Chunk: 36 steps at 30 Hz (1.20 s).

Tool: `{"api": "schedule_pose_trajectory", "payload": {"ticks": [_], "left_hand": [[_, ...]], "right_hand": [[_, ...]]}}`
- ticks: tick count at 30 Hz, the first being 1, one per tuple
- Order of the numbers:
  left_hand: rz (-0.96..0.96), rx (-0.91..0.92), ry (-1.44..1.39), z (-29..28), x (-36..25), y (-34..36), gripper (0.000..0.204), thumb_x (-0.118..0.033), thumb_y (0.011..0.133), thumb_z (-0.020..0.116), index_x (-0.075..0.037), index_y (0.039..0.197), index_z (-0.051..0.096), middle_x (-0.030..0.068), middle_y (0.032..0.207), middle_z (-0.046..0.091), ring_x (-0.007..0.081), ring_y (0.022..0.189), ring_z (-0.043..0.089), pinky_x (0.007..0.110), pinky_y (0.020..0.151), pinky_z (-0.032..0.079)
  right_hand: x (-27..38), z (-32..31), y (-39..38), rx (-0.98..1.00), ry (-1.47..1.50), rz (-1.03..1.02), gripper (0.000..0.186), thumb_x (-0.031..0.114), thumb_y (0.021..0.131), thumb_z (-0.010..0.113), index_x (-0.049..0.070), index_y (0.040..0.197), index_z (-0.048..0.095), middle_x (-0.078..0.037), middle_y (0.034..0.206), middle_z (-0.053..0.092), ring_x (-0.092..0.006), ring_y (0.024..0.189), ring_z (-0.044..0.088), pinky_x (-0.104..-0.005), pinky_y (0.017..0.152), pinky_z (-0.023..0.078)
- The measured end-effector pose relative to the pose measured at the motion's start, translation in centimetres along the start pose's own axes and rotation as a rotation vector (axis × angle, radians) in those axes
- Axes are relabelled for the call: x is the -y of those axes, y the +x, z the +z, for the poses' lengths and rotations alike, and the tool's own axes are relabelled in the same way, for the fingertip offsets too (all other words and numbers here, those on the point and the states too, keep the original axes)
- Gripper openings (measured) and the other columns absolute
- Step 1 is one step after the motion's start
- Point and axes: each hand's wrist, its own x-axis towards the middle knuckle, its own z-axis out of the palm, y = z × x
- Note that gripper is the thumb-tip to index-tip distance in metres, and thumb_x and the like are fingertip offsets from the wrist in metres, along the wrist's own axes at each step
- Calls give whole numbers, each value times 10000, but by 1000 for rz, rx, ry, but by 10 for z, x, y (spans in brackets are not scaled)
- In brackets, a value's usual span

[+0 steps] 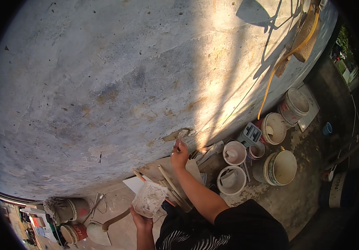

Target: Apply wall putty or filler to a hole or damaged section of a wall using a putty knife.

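My right hand (179, 155) is closed around a small plastering tool (182, 135), its plaster-smeared end against the lower part of the grey wall (117, 96). Most of the tool's handle is hidden by my fingers. Around that end lies a rough brownish patch (170, 136) in the wall surface. Lower down, my left hand (143, 219) grips a whitish, plaster-caked square tray (150, 197) from below, in front of my body. Beneath and beside the tray, several wooden sticks (171, 183) lie near the foot of the wall.
Several buckets stand at right, including a large one (282, 167), a white one holding a scraper-like piece (231, 180) and a pink-rimmed one (234, 153). A yellow hose (276, 68) hangs down the wall. At lower left are a red bucket (74, 233) and a curved wooden handle (116, 220).
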Motion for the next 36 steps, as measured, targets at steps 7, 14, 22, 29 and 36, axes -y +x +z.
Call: {"api": "schedule_pose_trajectory", "payload": {"ticks": [7,14,22,29,36], "left_hand": [[-23,30,-1,11,2,2,677,-541,1041,271,-66,1520,335,135,1532,420,333,1389,438,484,1132,393],[-50,45,22,11,8,6,681,-551,1038,294,-69,1516,344,138,1522,432,335,1381,446,486,1129,396],[-45,84,33,14,13,5,695,-562,1033,311,-57,1508,353,141,1512,446,329,1368,462,477,1121,401],[10,15,8,-1,2,-8,696,-564,1031,317,-59,1509,354,133,1516,445,319,1369,464,471,1123,400],[36,25,-81,-17,2,-6,689,-564,1032,321,-68,1508,360,125,1517,446,319,1366,469,470,1115,417]], "right_hand": [[48,-25,-8,254,-283,-71,319,-56,871,578,24,1170,656,-137,1054,614,-269,896,649,-356,744,538],[42,-81,-19,410,-122,-77,397,-63,896,527,69,1246,659,-150,1069,664,-291,922,668,-347,810,525],[-19,-110,5,74,178,280,341,-34,939,569,48,1258,657,-55,1061,698,-150,919,643,-284,812,507],[52,-63,23,-37,586,759,301,12,946,549,86,1233,603,-32,1059,627,-178,901,632,-349,760,568],[67,-29,33,-31,851,962,148,18,953,504,87,1078,544,-78,1017,599,-234,880,625,-481,872,585]]}}
